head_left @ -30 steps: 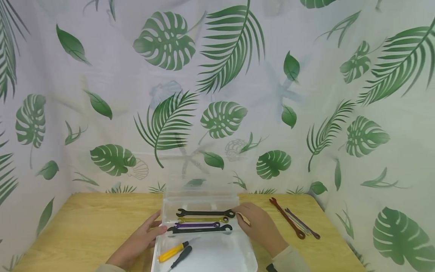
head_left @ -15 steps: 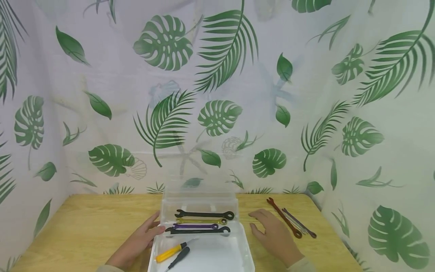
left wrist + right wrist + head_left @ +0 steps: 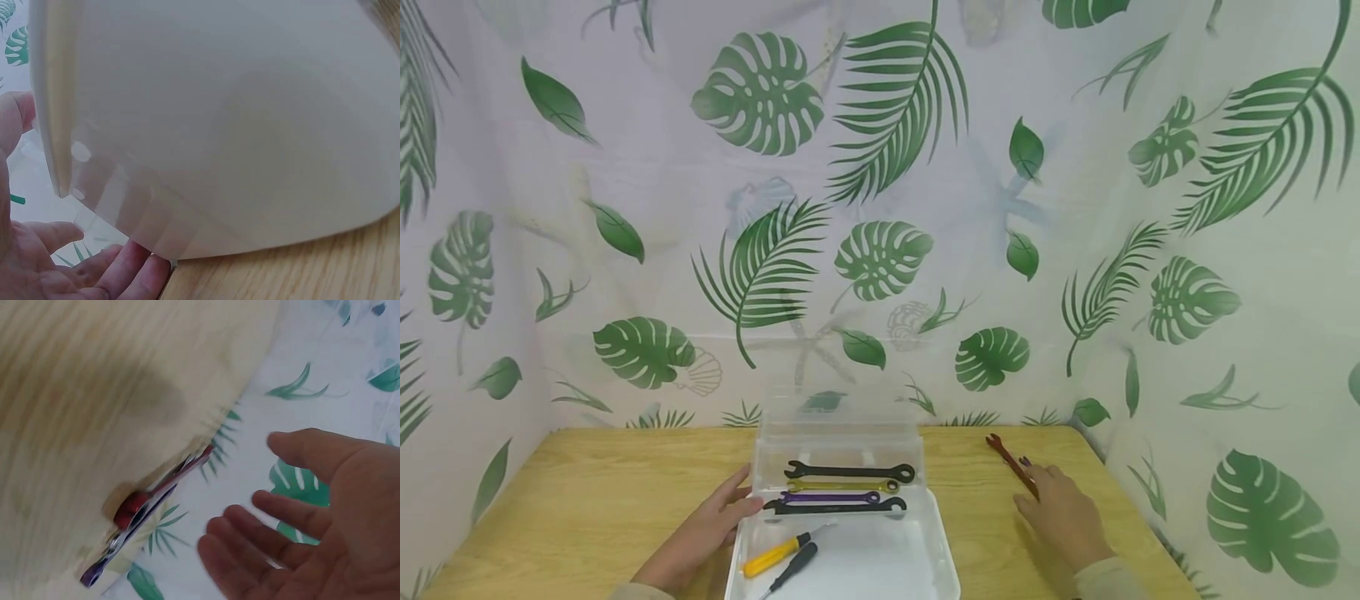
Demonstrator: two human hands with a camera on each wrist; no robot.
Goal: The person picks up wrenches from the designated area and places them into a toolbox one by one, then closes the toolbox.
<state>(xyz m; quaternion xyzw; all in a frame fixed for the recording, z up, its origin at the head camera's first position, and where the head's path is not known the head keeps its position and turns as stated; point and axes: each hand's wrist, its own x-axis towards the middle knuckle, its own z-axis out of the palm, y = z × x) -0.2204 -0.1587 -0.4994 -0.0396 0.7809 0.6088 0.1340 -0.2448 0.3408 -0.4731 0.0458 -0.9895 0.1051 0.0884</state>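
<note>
A white plastic box (image 3: 951, 550) stands at the front middle of the table, its clear lid (image 3: 767, 454) raised at the back. My left hand (image 3: 703, 525) grips its back left corner, thumb at the rim; the left wrist view shows fingers at the box wall (image 3: 250, 156). My right hand (image 3: 1063, 512) hovers over loose wrenches, fingers spread and holding nothing. Beneath it lie a red combination wrench (image 3: 1009, 461), a purple wrench (image 3: 94, 573) and a silver one, partly hidden. In the right wrist view, a gap shows between that hand (image 3: 356, 531) and the red wrench (image 3: 131, 510).
Across the box's back part lie a black wrench (image 3: 846, 472), a yellow wrench (image 3: 842, 486), a purple one and another black one. Inside the box rest a yellow-handled screwdriver (image 3: 771, 557) and a black-handled screwdriver (image 3: 793, 571). Leaf-printed cloth (image 3: 887, 167) hangs around the wooden table (image 3: 610, 483).
My right hand has left the upper black wrench at the box's right end and moved right, over the loose wrenches. My left hand stays at the box corner.
</note>
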